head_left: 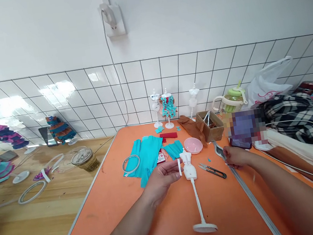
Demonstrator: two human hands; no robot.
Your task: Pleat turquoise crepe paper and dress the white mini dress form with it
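Observation:
My left hand pinches a short white strip between thumb and fingertips. It is held right beside the torso of a small white dress form, which stands on a thin post and round base. To the right, my right hand has its fingers closed at the upper end of a long grey strip; what they hold is hidden. Between the hands lie thread snips with dark handles. Behind my left hand are turquoise fabric pieces, with a white ring on them.
Farther back are a pink bowl, a cardboard box, brown fabric and a dressed doll form. A phone-like device and plaid cloth lie right. A lidded jar stands on the wooden table left.

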